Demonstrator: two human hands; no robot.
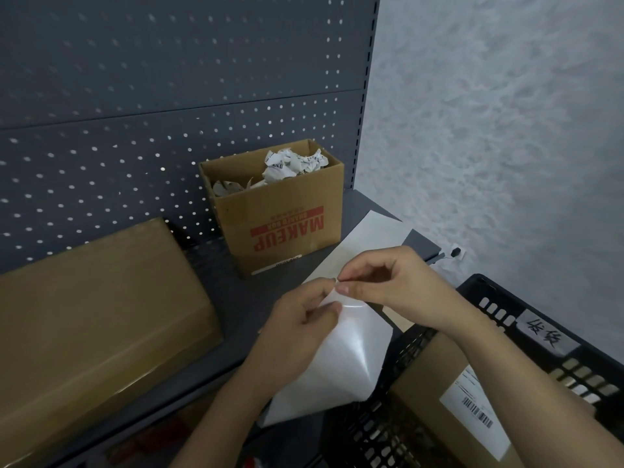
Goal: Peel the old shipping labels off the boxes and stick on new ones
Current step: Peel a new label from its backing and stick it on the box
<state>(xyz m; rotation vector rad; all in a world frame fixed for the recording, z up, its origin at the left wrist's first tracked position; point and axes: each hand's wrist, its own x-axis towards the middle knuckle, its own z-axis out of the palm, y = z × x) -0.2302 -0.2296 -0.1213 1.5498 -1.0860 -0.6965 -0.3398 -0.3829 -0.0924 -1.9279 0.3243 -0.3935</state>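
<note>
The person held a white glossy sheet (341, 363) up over the front edge of the shelf (233, 295), between the two hands. The left hand (300, 322) gripped its upper edge, fingers curled round it. The right hand (388, 282) pinched the top corner between thumb and forefinger, other fingers tucked, as if to split label from backing.

I judged the sheet nearly weightless and limp. It bowed and caught the light, so the backing looked slick. A corner seemed the only sensible place to start, nail under the edge, with the other hand holding close by so the paper would not crease. Once bared, the sticky side would likely grab itself or a finger, so it would want holding by the margins.

Counting: three boxes. A big box (101, 298) lay closed at the left of the shelf. An open box (287, 228) stood at the back, holding crumpled scraps (290, 167), too tangled to count. A crated box (425, 376) sat in the one black crate (499, 309) at the right, wearing one barcoded label (472, 413). Two sheets in all: the one in hand, and a spare sheet (368, 231) flat on the shelf beside the open box.
</note>
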